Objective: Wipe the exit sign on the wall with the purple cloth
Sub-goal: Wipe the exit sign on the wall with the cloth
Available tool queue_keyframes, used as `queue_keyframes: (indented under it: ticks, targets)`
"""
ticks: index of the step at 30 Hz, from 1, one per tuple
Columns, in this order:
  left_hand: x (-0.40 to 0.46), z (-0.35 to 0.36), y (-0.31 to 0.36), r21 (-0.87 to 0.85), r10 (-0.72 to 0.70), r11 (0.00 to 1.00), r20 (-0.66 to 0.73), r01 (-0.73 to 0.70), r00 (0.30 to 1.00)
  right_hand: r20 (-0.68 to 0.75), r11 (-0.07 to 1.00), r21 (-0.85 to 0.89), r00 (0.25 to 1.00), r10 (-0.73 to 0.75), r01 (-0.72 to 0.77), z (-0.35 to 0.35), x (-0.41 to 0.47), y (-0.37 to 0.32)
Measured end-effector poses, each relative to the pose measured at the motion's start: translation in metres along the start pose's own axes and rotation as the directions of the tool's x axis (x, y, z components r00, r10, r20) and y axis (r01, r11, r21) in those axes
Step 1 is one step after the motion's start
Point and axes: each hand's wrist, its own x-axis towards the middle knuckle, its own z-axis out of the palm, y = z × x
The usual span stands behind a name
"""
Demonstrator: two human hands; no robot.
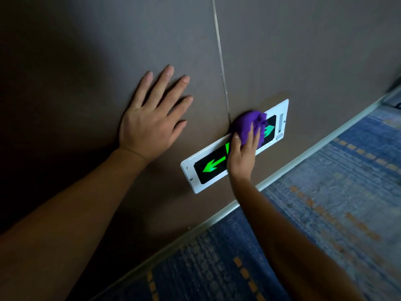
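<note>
The exit sign [196, 173] is a white-framed black panel with glowing green arrows, mounted low on the brown wall. My right hand [243, 153] presses a bunched purple cloth [249, 124] against the sign's middle, hiding its centre. The left arrow and part of the right arrow show on either side. My left hand [152, 118] lies flat on the wall to the left of the sign, fingers spread, holding nothing.
A thin metal seam [220, 59] runs down the wall panel to the sign's top edge. A pale skirting strip [303, 157] lines the wall's base. Blue carpet [314, 224] with orange marks covers the floor at lower right.
</note>
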Motion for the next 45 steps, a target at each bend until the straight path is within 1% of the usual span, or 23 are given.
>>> queue_keyframes:
  ticks: [3,6,8,11,12,13,15,16,17,18,20,23,26,30,32,34,36,38,41,45]
  targets:
    - [0.001,-0.004,0.000,-0.016,-0.007,1.000,0.002,0.007,1.000,0.088,0.997,-0.015,0.993,-0.074,0.075,0.022,-0.065,0.005]
    - [0.001,-0.005,-0.001,-0.017,0.009,1.000,0.033,-0.009,0.999,0.185,0.979,-0.056,0.966,-0.181,0.195,0.045,-0.121,0.007]
    - [-0.001,-0.005,-0.003,0.006,0.017,1.000,0.052,-0.017,0.999,0.214,0.962,-0.081,0.947,-0.240,0.262,0.049,-0.133,0.012]
    - [-0.001,-0.004,-0.004,0.028,0.035,0.999,0.038,-0.036,0.999,0.250,0.917,-0.133,0.908,-0.336,0.376,0.034,-0.110,0.024]
    - [0.000,-0.004,-0.003,0.027,0.037,0.999,0.025,-0.038,0.999,0.231,0.913,-0.153,0.911,-0.340,0.379,0.027,-0.094,0.027]
    - [0.000,-0.005,-0.002,0.028,0.032,0.999,0.020,-0.033,0.999,0.187,0.926,-0.150,0.930,-0.318,0.347,0.021,-0.076,0.026]
    - [0.001,-0.006,-0.002,0.031,0.024,0.999,0.030,-0.025,0.999,0.075,0.977,-0.072,0.978,-0.196,0.202,0.015,-0.043,0.016]
    - [0.001,-0.006,-0.002,0.031,0.027,0.999,0.033,-0.028,0.999,0.039,0.990,-0.034,0.990,-0.135,0.136,0.015,-0.033,0.009]
    - [0.002,-0.007,-0.001,0.033,0.030,0.999,0.033,-0.031,0.999,0.016,0.995,-0.016,0.995,-0.101,0.101,0.017,-0.028,0.004]
    - [0.002,-0.008,-0.001,0.034,0.030,0.999,0.033,-0.031,0.999,0.003,0.995,-0.011,0.996,-0.095,0.095,0.020,-0.030,0.001]
    - [0.002,-0.009,0.000,0.022,0.024,0.999,0.032,-0.024,0.999,0.014,0.992,-0.013,0.992,-0.129,0.129,0.027,-0.049,0.002]
    - [0.002,-0.009,-0.001,-0.008,0.006,1.000,0.046,-0.006,0.999,0.125,0.960,-0.048,0.955,-0.268,0.275,0.047,-0.107,0.017]
    - [0.002,-0.009,-0.001,-0.025,0.004,1.000,0.067,-0.003,0.998,0.267,0.915,-0.147,0.906,-0.328,0.375,0.055,-0.153,0.037]
    - [0.001,-0.009,-0.001,-0.020,0.003,1.000,0.050,-0.002,0.999,0.419,0.795,-0.282,0.814,-0.402,0.537,0.029,-0.149,0.057]
    - [0.001,-0.009,0.000,-0.019,-0.001,1.000,0.049,0.002,0.999,0.427,0.753,-0.298,0.788,-0.444,0.586,0.019,-0.136,0.050]
    - [0.002,-0.010,-0.001,-0.016,0.006,1.000,0.059,-0.005,0.998,0.369,0.758,-0.289,0.799,-0.476,0.585,0.025,-0.121,0.032]
    - [0.002,-0.010,-0.002,-0.010,0.017,1.000,0.071,-0.017,0.997,0.292,0.807,-0.269,0.843,-0.452,0.526,0.039,-0.117,0.018]
    - [0.001,-0.010,-0.001,-0.020,0.018,1.000,0.079,-0.017,0.997,0.263,0.840,-0.257,0.871,-0.415,0.478,0.050,-0.128,0.015]
    - [0.001,-0.009,-0.002,-0.017,0.009,1.000,0.075,-0.007,0.997,0.288,0.859,-0.251,0.882,-0.373,0.445,0.060,-0.155,0.038]
    - [0.001,-0.007,-0.003,-0.006,0.012,1.000,0.060,-0.011,0.998,0.338,0.885,-0.310,0.910,-0.238,0.346,0.055,-0.177,0.081]
